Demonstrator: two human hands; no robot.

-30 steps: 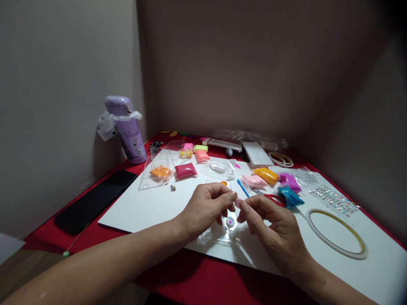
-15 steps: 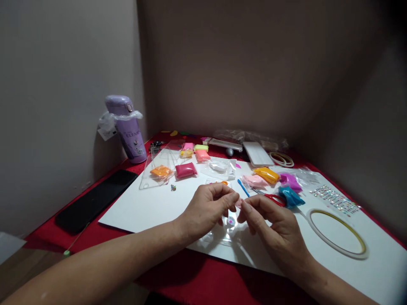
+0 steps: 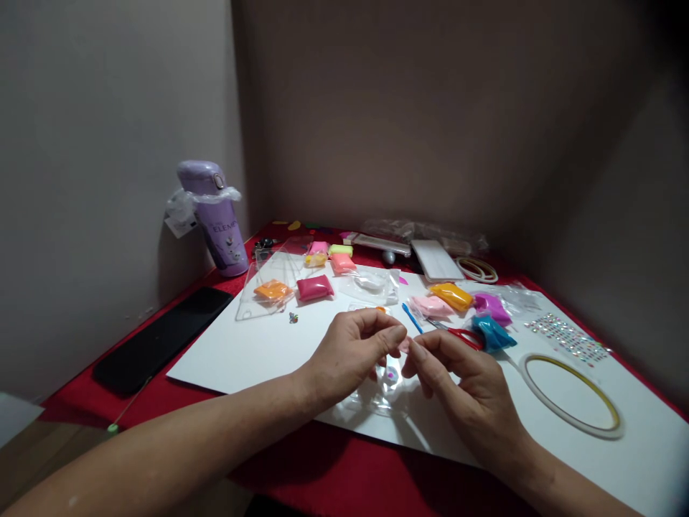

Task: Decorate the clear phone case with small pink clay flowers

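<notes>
My left hand (image 3: 352,352) and my right hand (image 3: 457,380) meet fingertip to fingertip over a white board (image 3: 258,348). Both pinch one small pink piece of clay (image 3: 403,345) between them. Under the hands lies a clear plastic case (image 3: 377,395) with a small round pink-and-white piece (image 3: 390,375) on it. Red-handled scissors (image 3: 463,336) and a blue stick tool (image 3: 411,317) lie just behind my right hand.
Packets of coloured clay lie behind: orange (image 3: 273,290), dark pink (image 3: 314,288), yellow (image 3: 451,296), teal (image 3: 491,333). A purple bottle (image 3: 214,217) stands back left, a black phone (image 3: 161,341) left, a tape ring (image 3: 570,393) and a gem sticker sheet (image 3: 565,336) right. Walls close in behind.
The hands stay pinched together and have barely shifted; the fingertips work the pink piece slightly. Nothing else has moved.
</notes>
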